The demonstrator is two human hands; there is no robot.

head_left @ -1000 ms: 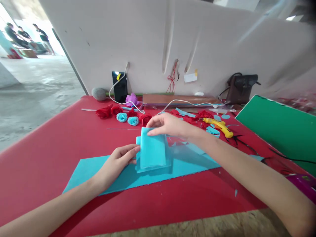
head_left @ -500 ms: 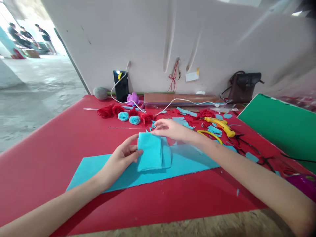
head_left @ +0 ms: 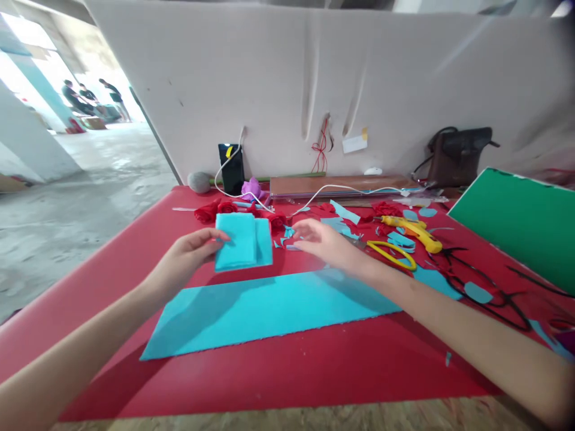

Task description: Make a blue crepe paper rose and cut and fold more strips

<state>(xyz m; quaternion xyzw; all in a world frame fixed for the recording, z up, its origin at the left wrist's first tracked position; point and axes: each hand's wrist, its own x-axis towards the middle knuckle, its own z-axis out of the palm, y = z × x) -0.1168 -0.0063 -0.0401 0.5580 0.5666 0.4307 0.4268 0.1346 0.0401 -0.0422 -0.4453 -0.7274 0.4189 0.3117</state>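
Note:
My left hand (head_left: 186,257) pinches a folded piece of blue felt (head_left: 242,240) by its left edge and holds it lifted above the red table cover (head_left: 112,263). My right hand (head_left: 321,239) hovers just right of the folded piece, fingers loosely spread, holding nothing. Below both hands a long blue felt sheet (head_left: 269,311) lies flat on the cover. Yellow-handled scissors (head_left: 393,251) lie right of my right hand.
Red and blue felt roses (head_left: 211,211) and scraps (head_left: 344,212) lie behind the hands. A yellow glue gun (head_left: 415,228), black wires (head_left: 480,281), a green sheet (head_left: 521,221), a phone (head_left: 232,167) on a cable and a dark bag (head_left: 458,155) stand by the wall panel. People stand far left.
My left hand has lifted the folded blue piece off the long sheet and carried it up and left. My right hand let go of its top edge and opened.

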